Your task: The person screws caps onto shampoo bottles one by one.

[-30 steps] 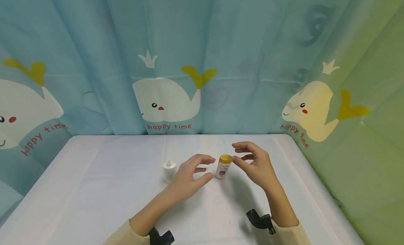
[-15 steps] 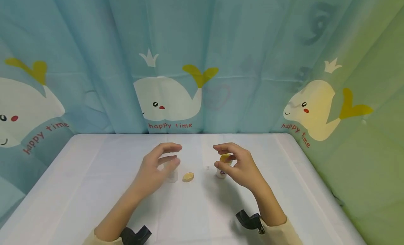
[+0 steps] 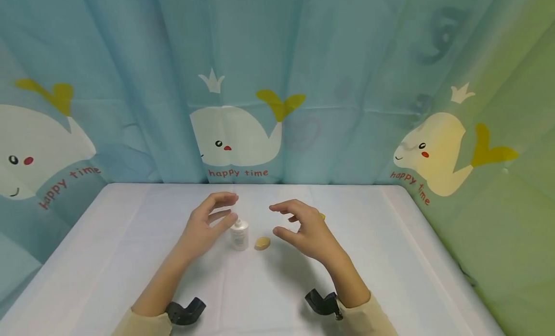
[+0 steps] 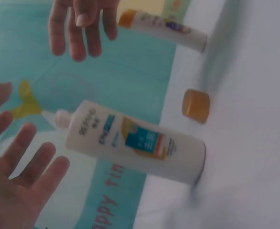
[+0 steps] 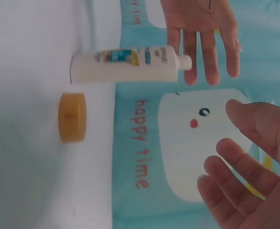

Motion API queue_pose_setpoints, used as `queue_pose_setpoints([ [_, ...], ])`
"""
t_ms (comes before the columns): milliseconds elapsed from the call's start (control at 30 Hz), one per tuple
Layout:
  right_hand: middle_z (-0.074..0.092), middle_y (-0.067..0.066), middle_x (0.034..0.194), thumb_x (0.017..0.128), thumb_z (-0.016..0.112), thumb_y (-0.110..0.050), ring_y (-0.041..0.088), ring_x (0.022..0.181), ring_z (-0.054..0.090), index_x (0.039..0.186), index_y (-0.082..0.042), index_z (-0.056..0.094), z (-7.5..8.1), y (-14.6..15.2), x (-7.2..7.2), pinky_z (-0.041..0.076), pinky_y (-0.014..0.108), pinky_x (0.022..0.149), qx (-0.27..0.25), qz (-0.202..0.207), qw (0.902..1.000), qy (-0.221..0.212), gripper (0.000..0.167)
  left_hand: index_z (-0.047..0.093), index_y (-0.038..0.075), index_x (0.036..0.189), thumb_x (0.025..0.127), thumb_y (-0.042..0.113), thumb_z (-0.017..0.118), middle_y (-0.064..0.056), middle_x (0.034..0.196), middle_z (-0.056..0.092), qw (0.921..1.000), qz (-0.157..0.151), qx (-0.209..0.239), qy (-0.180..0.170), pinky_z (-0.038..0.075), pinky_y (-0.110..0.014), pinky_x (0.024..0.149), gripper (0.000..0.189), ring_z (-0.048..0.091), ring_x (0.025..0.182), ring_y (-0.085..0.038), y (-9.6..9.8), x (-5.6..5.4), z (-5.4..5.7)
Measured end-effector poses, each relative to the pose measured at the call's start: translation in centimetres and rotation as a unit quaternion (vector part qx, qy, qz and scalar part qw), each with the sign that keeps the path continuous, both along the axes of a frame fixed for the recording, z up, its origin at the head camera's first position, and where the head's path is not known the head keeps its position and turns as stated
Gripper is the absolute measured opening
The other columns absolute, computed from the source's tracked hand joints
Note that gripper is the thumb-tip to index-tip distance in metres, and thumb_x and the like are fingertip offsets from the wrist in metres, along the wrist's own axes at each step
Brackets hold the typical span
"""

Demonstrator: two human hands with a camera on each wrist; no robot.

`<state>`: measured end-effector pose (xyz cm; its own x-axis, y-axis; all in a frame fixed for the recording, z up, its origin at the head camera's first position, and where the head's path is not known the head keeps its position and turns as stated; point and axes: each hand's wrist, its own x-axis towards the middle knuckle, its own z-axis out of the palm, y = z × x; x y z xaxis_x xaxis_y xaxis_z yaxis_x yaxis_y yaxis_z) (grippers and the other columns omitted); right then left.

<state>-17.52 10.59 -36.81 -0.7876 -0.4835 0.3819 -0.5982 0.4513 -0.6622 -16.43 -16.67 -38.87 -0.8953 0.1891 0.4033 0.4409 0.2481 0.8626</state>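
Note:
A white lotion-type bottle (image 3: 240, 237) stands upright on the table, its narrow neck uncovered and blue print on its label in the left wrist view. Beside its base lies a gold cap (image 3: 262, 243), apart from it. My left hand (image 3: 204, 232) is just left of the bottle's top, fingers spread and holding nothing; whether it touches the neck I cannot tell. Right of the cap and above the table, my right hand (image 3: 305, 230) is raised with loosely bent fingers around nothing. Behind it, a second white bottle (image 4: 166, 29) with a gold cap is mostly hidden in the head view.
A white cloth covers the table (image 3: 130, 259). Behind it hangs a blue curtain (image 3: 338, 134) printed with whales, turning green at the right. A black wrist mount (image 3: 186, 312) sits on the left forearm and another black mount (image 3: 322, 302) on the right.
Both hands have left the gold-capped bottle. My left hand moved left to the uncapped bottle, exposing the loose cap; my right hand moved left, covering most of the second bottle in the head view.

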Motion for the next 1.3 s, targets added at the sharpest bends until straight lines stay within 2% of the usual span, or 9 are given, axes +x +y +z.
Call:
queue_pose_setpoints([
  [133, 0.067, -0.009, 0.123, 0.085, 0.078, -0.012, 0.011, 0.112, 0.061, 0.124, -0.016, 0.067, -0.4, -1.2, -0.2, 0.055, 0.033, 0.089, -0.001, 0.015, 0.9999, -0.008, 0.041, 0.052, 0.014, 0.137, 0.094, 0.015, 0.07, -0.004, 0.137, 0.058, 0.9992, -0.007, -0.021, -0.032, 0.049, -0.038, 0.102, 0.047, 0.055, 0.128, -0.021, -0.5, -0.2, -0.4],
  [300, 0.067, -0.007, 0.123, 0.084, 0.08, -0.014, 0.017, 0.112, 0.063, 0.124, -0.016, 0.067, -1.6, -2.2, -0.3, 0.055, 0.035, 0.09, 0.013, 0.03, 0.999, -0.029, 0.042, 0.051, 0.018, 0.139, 0.092, 0.02, 0.073, -0.004, 0.137, 0.058, 0.9963, -0.037, -0.035, -0.069, 0.047, -0.047, 0.105, 0.052, 0.053, 0.13, -0.025, -1.1, -0.5, -1.2],
  [433, 0.067, -0.004, 0.125, 0.086, 0.079, -0.017, 0.022, 0.113, 0.063, 0.126, -0.017, 0.066, -2.9, -2.7, -0.2, 0.055, 0.037, 0.09, 0.049, 0.041, 0.997, -0.042, 0.042, 0.052, 0.024, 0.138, 0.089, 0.02, 0.076, -0.002, 0.137, 0.056, 0.9933, -0.059, -0.038, -0.092, 0.045, -0.052, 0.106, 0.055, 0.051, 0.131, -0.032, -1.4, -0.5, -1.8],
  [567, 0.066, -0.004, 0.129, 0.087, 0.077, -0.017, 0.018, 0.117, 0.062, 0.131, -0.019, 0.064, -3.7, -3.0, -0.3, 0.052, 0.036, 0.097, 0.099, 0.037, 0.9932, -0.048, 0.045, 0.05, 0.029, 0.14, 0.088, 0.024, 0.078, -0.006, 0.141, 0.054, 0.989, -0.081, -0.051, -0.113, 0.047, -0.052, 0.103, 0.059, 0.05, 0.131, -0.037, -1.4, -0.6, -2.4],
  [733, 0.063, -0.003, 0.134, 0.085, 0.079, -0.019, 0.014, 0.125, 0.057, 0.137, -0.018, 0.06, -4.5, -3.2, -0.6, 0.045, 0.036, 0.107, 0.151, 0.049, 0.9859, -0.054, 0.055, 0.049, 0.027, 0.142, 0.087, 0.027, 0.078, -0.011, 0.142, 0.054, 0.9856, -0.093, -0.08, -0.117, 0.05, -0.05, 0.1, 0.063, 0.051, 0.13, -0.037, -1.3, -0.8, -3.3],
  [1000, 0.063, -0.004, 0.134, 0.083, 0.079, -0.018, 0.012, 0.123, 0.058, 0.138, -0.018, 0.059, -5.4, -3.2, -0.8, 0.045, 0.034, 0.107, 0.192, 0.049, 0.9778, -0.067, 0.059, 0.051, 0.018, 0.142, 0.086, 0.025, 0.079, -0.006, 0.138, 0.057, 0.9816, -0.087, -0.11, -0.13, 0.047, -0.056, 0.1, 0.063, 0.056, 0.124, -0.035, -1.2, -1.0, -4.1],
  [1133, 0.062, -0.008, 0.135, 0.084, 0.079, -0.018, 0.01, 0.127, 0.055, 0.139, -0.02, 0.059, -5.5, -3.1, -0.7, 0.043, 0.034, 0.109, 0.206, 0.054, 0.9733, -0.085, 0.059, 0.052, 0.015, 0.137, 0.087, 0.024, 0.078, -0.006, 0.132, 0.061, 0.9812, -0.082, -0.127, -0.12, 0.048, -0.057, 0.099, 0.056, 0.059, 0.119, -0.035, -1.1, -0.9, -4.5],
  [1300, 0.064, -0.009, 0.132, 0.084, 0.08, -0.017, 0.011, 0.125, 0.057, 0.137, -0.02, 0.061, -5.5, -3.1, -0.6, 0.044, 0.035, 0.108, 0.215, 0.054, 0.9712, -0.086, 0.056, 0.053, 0.015, 0.13, 0.09, 0.023, 0.074, -0.008, 0.127, 0.064, 0.9813, -0.076, -0.136, -0.113, 0.047, -0.058, 0.099, 0.046, 0.06, 0.118, -0.037, -0.8, -0.8, -5.1],
])
